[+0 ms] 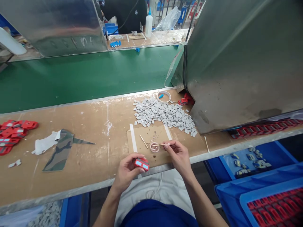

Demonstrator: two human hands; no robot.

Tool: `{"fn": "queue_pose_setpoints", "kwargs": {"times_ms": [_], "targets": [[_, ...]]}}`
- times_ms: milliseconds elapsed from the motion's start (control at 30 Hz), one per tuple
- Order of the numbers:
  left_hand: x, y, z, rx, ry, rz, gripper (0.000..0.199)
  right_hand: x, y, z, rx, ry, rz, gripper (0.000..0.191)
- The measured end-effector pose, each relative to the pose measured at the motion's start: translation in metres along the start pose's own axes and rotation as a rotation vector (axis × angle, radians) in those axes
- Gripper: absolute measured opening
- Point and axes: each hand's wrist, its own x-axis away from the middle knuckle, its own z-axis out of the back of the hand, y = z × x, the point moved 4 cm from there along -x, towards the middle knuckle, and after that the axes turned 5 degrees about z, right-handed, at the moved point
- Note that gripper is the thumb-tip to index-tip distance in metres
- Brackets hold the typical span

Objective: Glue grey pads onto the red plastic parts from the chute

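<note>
My left hand (pixel 129 169) grips a small red toy car body (pixel 142 164) with pale blue window areas, just over the table's front edge. Between the fingertips of my right hand (pixel 179 154) is a thin wooden stick (pixel 161 144), perhaps a cotton swab. Its far tip reaches into a small round pinkish cup (pixel 154 147); the cup's contents are too small to make out. The cup stands on a cardboard sheet (pixel 142 134) held by white tape strips. Short pale sticks (pixel 144 141) lie to its left. Behind the sheet spreads a heap of small grey plates (pixel 163 113).
Red car bodies (pixel 14 134) pile at the far left, near a camouflage cloth piece (pixel 62 151). A tape roll (pixel 163 97) lies behind the heap. A metal housing (pixel 243 63) rises at right, above blue crates (pixel 260 186). A green conveyor belt (pixel 94 75) runs behind; a person (pixel 126 15) is beyond.
</note>
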Motion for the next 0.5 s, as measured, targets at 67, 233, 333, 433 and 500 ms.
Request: {"fn": "queue_pose_setpoints", "kwargs": {"times_ms": [67,233,333,433,500], "targets": [[0.001,-0.001,0.002,-0.086,0.061,-0.002,0.042,0.000,0.004,0.002,-0.041,0.022,-0.062,0.038],[0.001,0.002,0.004,-0.336,0.151,-0.138,0.027,-0.001,-0.001,0.004,-0.067,0.029,-0.085,0.040],[0.000,0.001,0.003,-0.376,0.117,-0.133,0.023,0.006,-0.015,0.005,-0.037,0.030,-0.016,0.035],[0.000,0.001,0.000,-0.478,0.092,-0.138,0.023,0.019,-0.035,0.002,0.025,-0.003,0.109,0.022],[0.001,0.004,-0.003,-0.562,0.091,-0.194,0.022,0.027,-0.047,-0.003,0.080,-0.055,0.205,0.011]]}}
